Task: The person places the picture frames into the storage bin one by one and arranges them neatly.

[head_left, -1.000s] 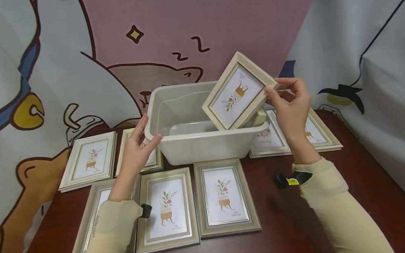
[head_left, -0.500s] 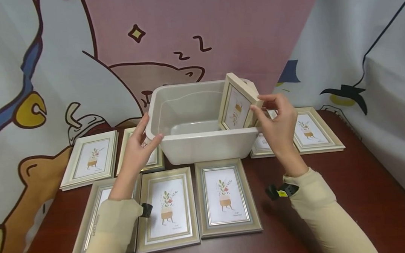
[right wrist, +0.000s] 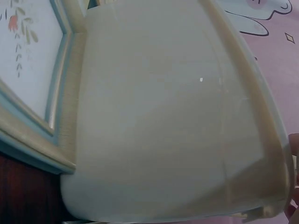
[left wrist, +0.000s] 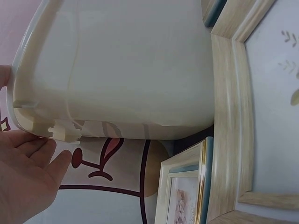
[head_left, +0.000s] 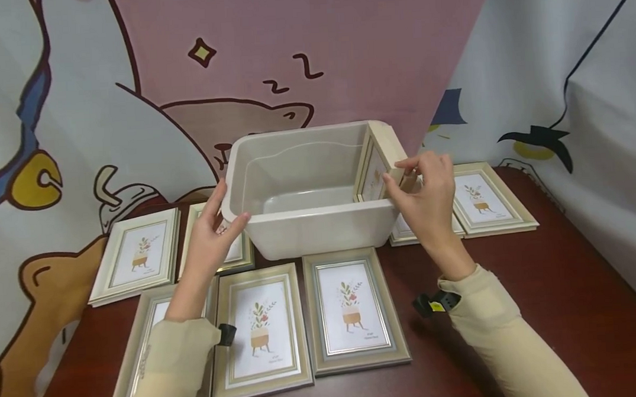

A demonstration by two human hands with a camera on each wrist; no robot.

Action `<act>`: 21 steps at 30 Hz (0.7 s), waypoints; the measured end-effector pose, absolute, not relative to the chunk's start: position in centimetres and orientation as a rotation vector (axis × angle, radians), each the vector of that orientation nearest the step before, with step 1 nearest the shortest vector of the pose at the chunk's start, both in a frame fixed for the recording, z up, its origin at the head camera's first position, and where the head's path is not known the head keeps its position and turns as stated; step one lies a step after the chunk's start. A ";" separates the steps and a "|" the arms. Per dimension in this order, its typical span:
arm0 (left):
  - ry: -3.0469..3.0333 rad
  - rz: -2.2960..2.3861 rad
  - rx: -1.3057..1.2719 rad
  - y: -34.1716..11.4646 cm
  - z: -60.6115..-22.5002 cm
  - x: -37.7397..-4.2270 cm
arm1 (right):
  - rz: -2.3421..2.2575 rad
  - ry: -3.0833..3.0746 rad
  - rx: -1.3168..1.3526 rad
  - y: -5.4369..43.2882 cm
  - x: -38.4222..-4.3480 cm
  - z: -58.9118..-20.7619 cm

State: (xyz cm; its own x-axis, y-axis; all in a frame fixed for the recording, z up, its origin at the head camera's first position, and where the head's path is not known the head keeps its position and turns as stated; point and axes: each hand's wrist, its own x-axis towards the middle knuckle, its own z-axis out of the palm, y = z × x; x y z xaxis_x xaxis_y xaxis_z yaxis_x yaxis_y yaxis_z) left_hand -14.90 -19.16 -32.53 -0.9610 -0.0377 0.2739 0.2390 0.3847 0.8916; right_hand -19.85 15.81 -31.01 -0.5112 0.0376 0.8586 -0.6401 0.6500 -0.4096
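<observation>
A white plastic bin (head_left: 319, 228) stands on the table in the head view. My left hand (head_left: 213, 230) grips its left rim, thumb over the front corner and fingers along the outer side; the left wrist view shows those fingers (left wrist: 32, 149) at the rim. A cream picture frame (head_left: 372, 166) stands on edge inside the bin against the right end. My right hand (head_left: 427, 196) pinches this frame's upper front corner between thumb and fingers. In the right wrist view only bits of fingers show at the right edge, and the bin wall (right wrist: 163, 112) covers most of the picture.
Two larger picture frames (head_left: 357, 309) (head_left: 262, 334) lie face up before the bin. A third frame (head_left: 143, 348) is partly under my left sleeve. More frames lie left (head_left: 136, 254) and right (head_left: 485, 200) of the bin. A patterned cloth (head_left: 365, 54) hangs behind.
My right hand has lowered the cream picture frame from above the bin's right side and turned it upright against the right end inside. My left hand stays on the rim.
</observation>
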 end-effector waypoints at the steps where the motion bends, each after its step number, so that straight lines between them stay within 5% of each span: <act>1: -2.392 -1.607 -0.179 -19.2 -32.5 -14.9 | 0.916 -1.936 0.474 15.7 -19.9 -31.0; 21: -2.402 -1.593 -0.175 -19.2 -32.5 -14.9 | 0.960 -1.994 0.547 16.3 -19.6 -31.4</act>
